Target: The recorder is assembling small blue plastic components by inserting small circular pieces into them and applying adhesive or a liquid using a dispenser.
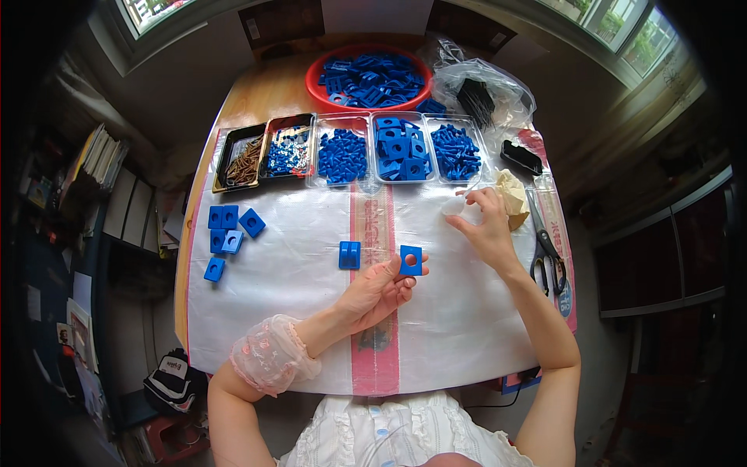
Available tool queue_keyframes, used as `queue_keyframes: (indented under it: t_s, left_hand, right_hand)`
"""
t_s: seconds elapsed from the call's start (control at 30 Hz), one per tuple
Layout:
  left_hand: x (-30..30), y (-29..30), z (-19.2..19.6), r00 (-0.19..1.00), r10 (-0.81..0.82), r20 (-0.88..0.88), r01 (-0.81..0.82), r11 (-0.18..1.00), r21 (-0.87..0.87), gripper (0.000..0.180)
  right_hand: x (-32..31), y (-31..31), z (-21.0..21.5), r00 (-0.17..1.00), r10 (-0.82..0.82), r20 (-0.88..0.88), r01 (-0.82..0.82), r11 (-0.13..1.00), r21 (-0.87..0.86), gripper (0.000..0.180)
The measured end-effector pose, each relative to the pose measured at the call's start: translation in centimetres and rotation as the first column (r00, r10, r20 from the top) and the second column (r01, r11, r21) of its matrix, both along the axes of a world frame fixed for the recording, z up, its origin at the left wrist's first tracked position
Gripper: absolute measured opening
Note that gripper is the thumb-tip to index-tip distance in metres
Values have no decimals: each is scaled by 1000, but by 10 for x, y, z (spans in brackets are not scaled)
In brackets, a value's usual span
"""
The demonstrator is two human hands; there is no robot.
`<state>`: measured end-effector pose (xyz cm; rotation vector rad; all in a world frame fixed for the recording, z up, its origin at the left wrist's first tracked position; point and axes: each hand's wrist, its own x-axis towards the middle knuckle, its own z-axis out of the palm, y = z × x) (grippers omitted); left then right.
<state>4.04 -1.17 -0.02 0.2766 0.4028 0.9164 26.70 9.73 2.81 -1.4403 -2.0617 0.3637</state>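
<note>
Over the middle of the mat, my left hand [372, 296] grips a blue square plastic piece [411, 261] with a round hole, held upright between thumb and fingers. A similar blue square piece [349, 255] lies on the mat just left of it. My right hand [489, 226] is further out to the right, thumb and forefinger apart. Between those fingertips is a small whitish see-through thing [454, 205]; its kind and whether I touch it are unclear. Several blue square pieces [231, 241] with holes lie at the left of the mat.
Behind my hands stand trays of brown screws [243, 162], tiny blue and shiny parts [288, 148], blue plastic parts [342, 156], square pieces [402, 148] and long blue parts [456, 152]. A red basin [311, 82] is beyond. Black-handled scissors [548, 253] and crumpled tan paper [512, 198] lie right.
</note>
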Motion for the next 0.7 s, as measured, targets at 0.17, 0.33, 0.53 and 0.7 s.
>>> queue_keyframes:
  t_s: [0.17, 0.33, 0.53, 0.7]
  left_hand:
    - [0, 1, -4, 999, -2, 54, 2, 1000, -9, 52]
    - [-1, 0, -1, 1000, 7, 22, -7, 1000, -9, 50]
    - [-1, 2, 1, 1000, -8, -3, 8, 1000, 4, 57]
    - [-1, 2, -1, 999, -33, -36, 34, 999, 27, 59]
  right_hand:
    - [-1, 6, -11, 999, 1, -50, -1, 1000, 5, 32]
    - [-3, -12, 22, 943, 28, -331, -97, 976, -194, 27]
    - [8, -45, 45, 675, 62, -736, -449, 826, -342, 16]
    - [25, -42, 17, 557, 38, -830, -474, 835, -280, 19]
